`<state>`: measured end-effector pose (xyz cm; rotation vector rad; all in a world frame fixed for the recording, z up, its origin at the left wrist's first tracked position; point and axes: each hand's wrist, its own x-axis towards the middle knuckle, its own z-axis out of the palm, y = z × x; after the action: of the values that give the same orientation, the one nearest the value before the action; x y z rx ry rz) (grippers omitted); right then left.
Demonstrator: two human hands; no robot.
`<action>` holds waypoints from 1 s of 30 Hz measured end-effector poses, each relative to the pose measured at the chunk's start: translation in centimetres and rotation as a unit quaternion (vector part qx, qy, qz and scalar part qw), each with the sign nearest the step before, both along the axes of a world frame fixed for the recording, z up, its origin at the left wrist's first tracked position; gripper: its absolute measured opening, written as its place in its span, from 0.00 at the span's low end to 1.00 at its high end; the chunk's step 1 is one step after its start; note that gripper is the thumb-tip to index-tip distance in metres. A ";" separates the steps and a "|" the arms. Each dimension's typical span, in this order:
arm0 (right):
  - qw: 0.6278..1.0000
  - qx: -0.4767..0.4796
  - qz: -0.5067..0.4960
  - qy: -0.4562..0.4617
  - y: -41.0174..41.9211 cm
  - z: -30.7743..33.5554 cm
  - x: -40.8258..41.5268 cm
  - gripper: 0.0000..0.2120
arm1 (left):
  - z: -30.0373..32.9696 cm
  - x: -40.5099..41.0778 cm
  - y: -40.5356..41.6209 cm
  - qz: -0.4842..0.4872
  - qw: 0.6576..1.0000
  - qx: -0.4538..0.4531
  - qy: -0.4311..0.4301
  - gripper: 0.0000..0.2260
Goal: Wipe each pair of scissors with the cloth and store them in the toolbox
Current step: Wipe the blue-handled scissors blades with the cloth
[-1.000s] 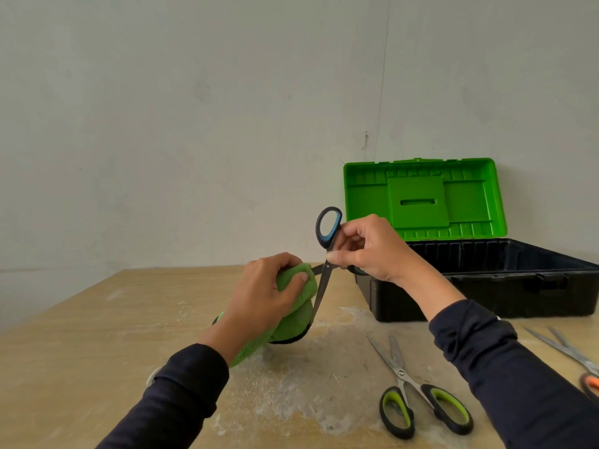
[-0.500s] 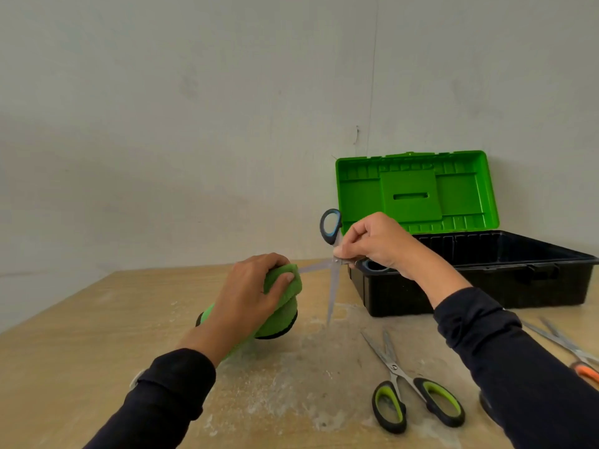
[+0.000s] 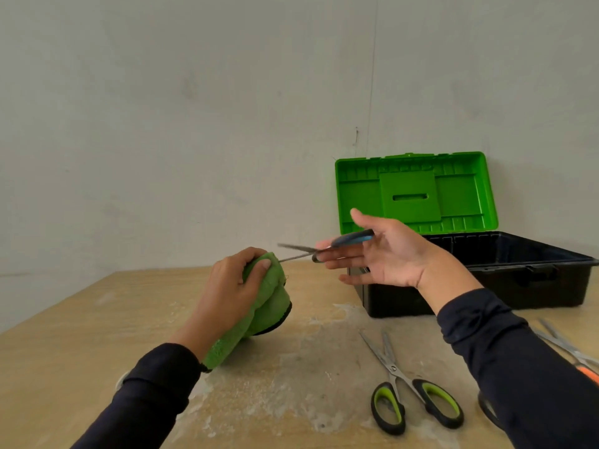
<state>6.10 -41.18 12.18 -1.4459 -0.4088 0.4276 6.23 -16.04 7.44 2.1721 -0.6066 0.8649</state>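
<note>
Bare tabletop (image 3: 81, 335) lies left of the left hand (image 3: 227, 293), which grips the cloth (image 3: 269, 296). The right hand (image 3: 385, 254), fingers straight, carries blue-handled scissors (image 3: 327, 247) beside the open toolbox (image 3: 486, 273).

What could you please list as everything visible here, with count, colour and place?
Blue scissors: one, blue-black handles, in the air between both hands, one blade tip in the cloth.
Cloth: one, green, in the left hand above the table.
Green scissors: one, green-black handles, open on the table, front right.
Orange scissors: one, orange handle, right edge, partly hidden.
Toolbox: one, black with green lid up, back right.
Table: one, wooden, dusty.
Left hand: grips the cloth.
Right hand: fingers straight, scissors' handle across them.
</note>
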 end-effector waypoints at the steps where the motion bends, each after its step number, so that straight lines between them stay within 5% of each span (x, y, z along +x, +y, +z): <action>1: 1.000 0.015 0.012 -0.004 0.1 -0.2 0.1 0.33 | 0.0 0.2 0.1 -0.003 1.000 -0.012 0.012 0.07; 4: 0.997 0.054 0.042 -0.031 0.6 -0.8 0.4 0.39 | 0.0 0.6 0.5 -0.024 0.997 -0.053 0.045 0.08; 12: 0.980 0.058 -0.151 -0.118 4.0 -1.5 0.8 0.06 | 0.0 0.7 0.4 -0.046 0.992 -0.088 0.074 0.08; 20: 0.928 0.017 -0.261 -0.267 5.2 -1.7 0.6 0.04 | 0.3 0.7 0.0 -0.053 0.982 -0.168 0.066 0.02; 30: 0.931 -0.027 -0.251 -0.263 3.2 -1.1 0.8 0.04 | 0.4 -0.1 -0.4 -0.059 0.981 -0.176 0.055 0.04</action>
<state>6.91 -37.94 11.03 -1.6471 -0.4319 -0.3762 6.17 -16.44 7.85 1.8313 -0.4812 0.7224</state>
